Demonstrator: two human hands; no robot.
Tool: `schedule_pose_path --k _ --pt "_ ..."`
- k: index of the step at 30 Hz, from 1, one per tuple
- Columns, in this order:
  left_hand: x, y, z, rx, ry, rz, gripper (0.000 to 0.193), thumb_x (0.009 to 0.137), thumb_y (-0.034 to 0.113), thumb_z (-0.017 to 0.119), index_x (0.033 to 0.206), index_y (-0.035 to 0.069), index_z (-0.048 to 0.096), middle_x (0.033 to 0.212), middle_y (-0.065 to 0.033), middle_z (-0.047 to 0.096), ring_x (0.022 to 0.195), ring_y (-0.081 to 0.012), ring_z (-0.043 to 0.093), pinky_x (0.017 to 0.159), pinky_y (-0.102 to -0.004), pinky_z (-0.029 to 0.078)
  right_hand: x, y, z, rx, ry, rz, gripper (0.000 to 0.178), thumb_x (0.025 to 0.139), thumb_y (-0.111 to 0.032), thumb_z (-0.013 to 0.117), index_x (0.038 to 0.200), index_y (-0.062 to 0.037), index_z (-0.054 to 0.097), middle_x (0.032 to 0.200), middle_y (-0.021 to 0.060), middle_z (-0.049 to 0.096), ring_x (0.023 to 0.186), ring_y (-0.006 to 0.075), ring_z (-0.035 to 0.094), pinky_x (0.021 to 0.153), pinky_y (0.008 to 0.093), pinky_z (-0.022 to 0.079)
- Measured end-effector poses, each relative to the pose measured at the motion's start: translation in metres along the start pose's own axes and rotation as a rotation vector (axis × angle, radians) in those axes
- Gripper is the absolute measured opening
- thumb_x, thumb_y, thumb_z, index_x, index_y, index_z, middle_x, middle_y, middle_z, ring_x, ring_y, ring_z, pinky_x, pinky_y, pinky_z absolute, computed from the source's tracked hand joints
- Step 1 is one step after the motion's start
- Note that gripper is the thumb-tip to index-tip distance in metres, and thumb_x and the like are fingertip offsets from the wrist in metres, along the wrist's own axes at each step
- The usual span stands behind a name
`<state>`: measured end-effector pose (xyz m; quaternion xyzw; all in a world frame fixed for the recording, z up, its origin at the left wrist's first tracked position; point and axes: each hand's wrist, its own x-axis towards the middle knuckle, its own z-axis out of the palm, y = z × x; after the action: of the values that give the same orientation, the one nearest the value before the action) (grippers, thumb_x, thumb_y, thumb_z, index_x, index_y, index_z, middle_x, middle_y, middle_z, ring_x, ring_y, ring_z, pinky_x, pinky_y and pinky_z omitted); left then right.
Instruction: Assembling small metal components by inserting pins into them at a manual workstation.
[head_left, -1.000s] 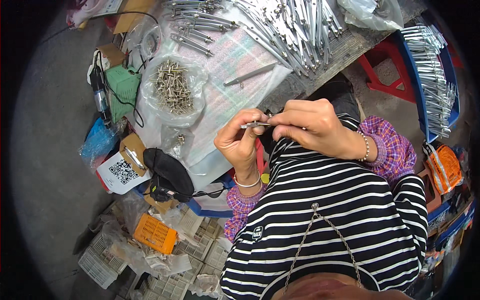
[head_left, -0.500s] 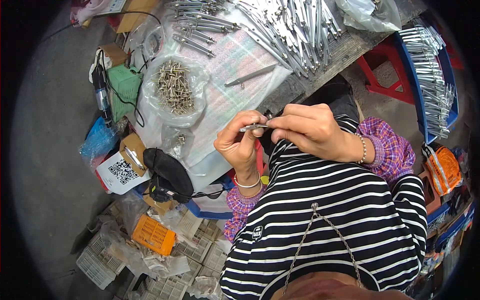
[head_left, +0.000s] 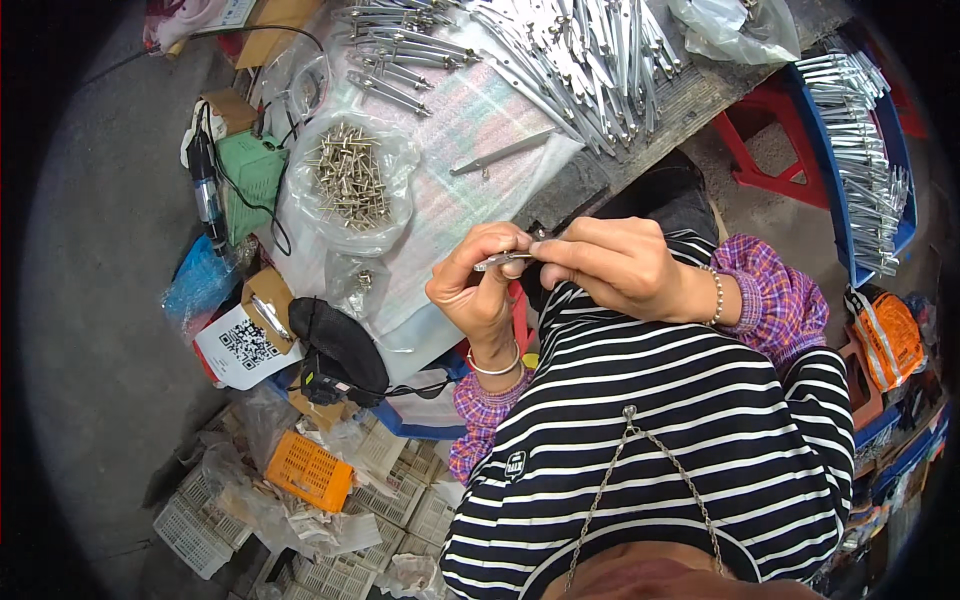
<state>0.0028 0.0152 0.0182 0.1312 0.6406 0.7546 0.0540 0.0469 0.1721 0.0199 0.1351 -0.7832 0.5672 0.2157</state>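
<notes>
My left hand point(head_left: 478, 285) is closed, pinching a slim flat metal strip point(head_left: 497, 261) between thumb and fingers. From the other side my right hand point(head_left: 628, 268) meets it, thumb and forefinger pressed together at the strip's end. Whatever small piece those right fingertips may hold is too hidden to make out. Beyond the hands, a single metal strip point(head_left: 502, 153) lies on the pale cloth point(head_left: 455, 215). To its left sits an open plastic bag point(head_left: 395, 160) of metal pins point(head_left: 350, 182), with a smaller bag point(head_left: 350, 283) of small metal parts nearer me.
Piles of metal strips point(head_left: 590, 70) cover the table's far side. A blue crate point(head_left: 845, 215) of similar strips stands at right by a red stool point(head_left: 745, 150). Left are a powered screwdriver point(head_left: 207, 190), a green box point(head_left: 250, 180), a black pouch point(head_left: 340, 350) and an orange basket point(head_left: 310, 470).
Both hands stay together in nearly the same place. The strip in my left hand has tilted slightly, and my right fingertips have shifted a little to the left.
</notes>
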Motion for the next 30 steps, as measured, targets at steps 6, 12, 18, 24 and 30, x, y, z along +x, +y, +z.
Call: schedule_pose_path --k 6,12,18,24,30 --pt "0.000 0.000 -0.001 -0.022 -0.018 -0.009 0.016 0.069 -0.014 0.053 0.080 -0.005 0.060 0.072 -0.0155 0.060 0.067 -0.0196 0.058 0.059 -0.0247 0.046 0.000 -0.001 0.000 0.004 0.012 -0.001 0.024 0.067 -0.006 0.070 0.089 0.0011 0.062 0.064 0.0075 0.057 0.052 0.0178 0.058 0.043 0.0263 0.044" --pt "0.000 0.005 0.001 0.062 0.014 -0.018 0.017 0.065 -0.016 0.053 0.077 -0.006 0.061 0.072 -0.0144 0.060 0.067 -0.0184 0.058 0.059 -0.0238 0.045 0.001 -0.003 -0.003 -0.021 -0.028 0.024 0.023 0.070 -0.007 0.068 0.090 0.0011 0.062 0.065 0.0064 0.055 0.051 0.0178 0.057 0.043 0.0267 0.044" --pt "0.002 0.020 -0.002 0.411 -0.054 0.106 0.018 0.060 -0.015 0.058 0.075 -0.007 0.062 0.069 -0.0131 0.061 0.066 -0.0209 0.060 0.062 -0.0268 0.047 0.007 -0.004 -0.012 -0.087 -0.133 -0.102 0.029 0.064 -0.005 0.066 0.090 0.0047 0.059 0.066 0.0063 0.052 0.051 0.0152 0.054 0.041 0.0263 0.043" --pt "0.000 0.020 -0.004 0.484 -0.120 -0.008 0.016 0.063 -0.011 0.064 0.078 -0.006 0.064 0.070 -0.0116 0.063 0.067 -0.0187 0.060 0.062 -0.0254 0.046 0.017 -0.001 -0.021 -0.269 -0.409 -0.274 0.024 0.066 -0.006 0.060 0.087 0.0063 0.058 0.078 0.0076 0.055 0.054 0.0132 0.055 0.043 0.0249 0.045" --pt "-0.006 0.020 0.003 0.318 0.076 -0.314 0.014 0.071 -0.009 0.064 0.085 -0.005 0.066 0.074 -0.0070 0.064 0.069 -0.0088 0.057 0.061 -0.0200 0.045 0.017 0.006 -0.013 -0.207 -0.362 -0.148 0.013 0.068 -0.006 0.059 0.077 0.0028 0.056 0.077 0.0081 0.053 0.056 0.0168 0.057 0.044 0.0279 0.046"
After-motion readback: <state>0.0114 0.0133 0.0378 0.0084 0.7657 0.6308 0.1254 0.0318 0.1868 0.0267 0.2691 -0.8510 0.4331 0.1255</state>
